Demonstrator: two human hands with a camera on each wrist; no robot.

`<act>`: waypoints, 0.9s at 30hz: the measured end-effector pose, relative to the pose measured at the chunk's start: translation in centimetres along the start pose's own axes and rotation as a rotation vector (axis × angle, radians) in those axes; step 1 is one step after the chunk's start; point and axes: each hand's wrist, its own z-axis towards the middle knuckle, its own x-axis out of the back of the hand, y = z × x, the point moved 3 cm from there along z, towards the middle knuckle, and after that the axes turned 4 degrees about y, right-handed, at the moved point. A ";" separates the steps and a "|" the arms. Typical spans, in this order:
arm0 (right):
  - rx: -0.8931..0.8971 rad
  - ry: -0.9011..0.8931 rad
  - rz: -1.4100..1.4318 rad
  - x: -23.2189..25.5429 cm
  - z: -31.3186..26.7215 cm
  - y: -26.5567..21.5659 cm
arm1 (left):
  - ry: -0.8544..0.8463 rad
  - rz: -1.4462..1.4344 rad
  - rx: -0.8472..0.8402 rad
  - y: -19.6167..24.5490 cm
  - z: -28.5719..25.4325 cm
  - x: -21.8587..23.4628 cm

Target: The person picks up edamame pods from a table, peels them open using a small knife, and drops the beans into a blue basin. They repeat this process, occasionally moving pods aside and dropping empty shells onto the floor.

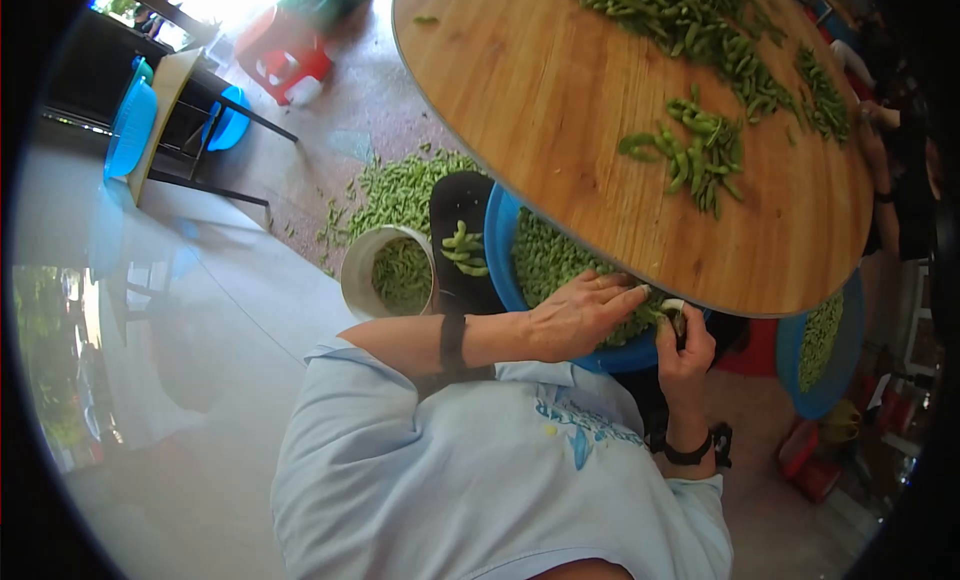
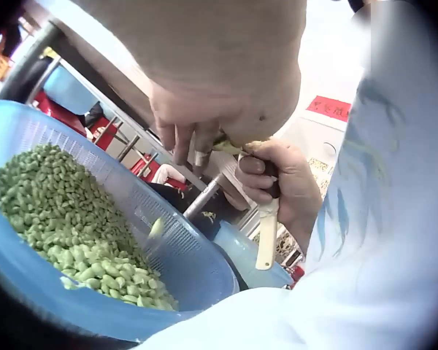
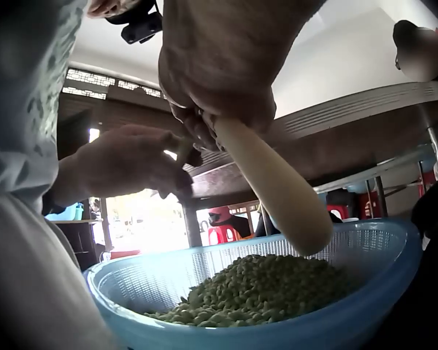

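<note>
My left hand (image 1: 585,315) pinches a green bean pod (image 2: 226,144) at the table's near edge, over a blue basket (image 2: 204,281). Shelled green beans (image 2: 73,219) are heaped in that basket. Close beside it, my right hand (image 1: 685,355) grips a tool with a cream handle (image 2: 267,237); its working end is hidden by the fingers. The handle (image 3: 277,186) juts out below the fist in the right wrist view. Both hands meet at the pod, their fingertips nearly together.
A round wooden table (image 1: 520,110) bears piles of pods (image 1: 695,150). On the floor to the left are a bucket (image 1: 350,270) of pods and a loose pod heap (image 1: 400,190). Another blue basin (image 1: 850,350) of beans stands at right, near another person's arm (image 1: 880,160).
</note>
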 end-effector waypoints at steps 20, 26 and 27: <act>-0.032 -0.207 0.119 -2.0 -0.6 1.0 | 0.119 0.602 0.337 -9.1 -11.0 12.0; -0.010 -0.170 0.071 -2.3 -0.3 1.3 | -0.097 0.819 0.168 -12.7 -13.7 8.4; 0.011 -0.193 0.044 -2.3 -0.3 1.1 | -0.088 0.809 0.136 -13.6 -13.8 8.6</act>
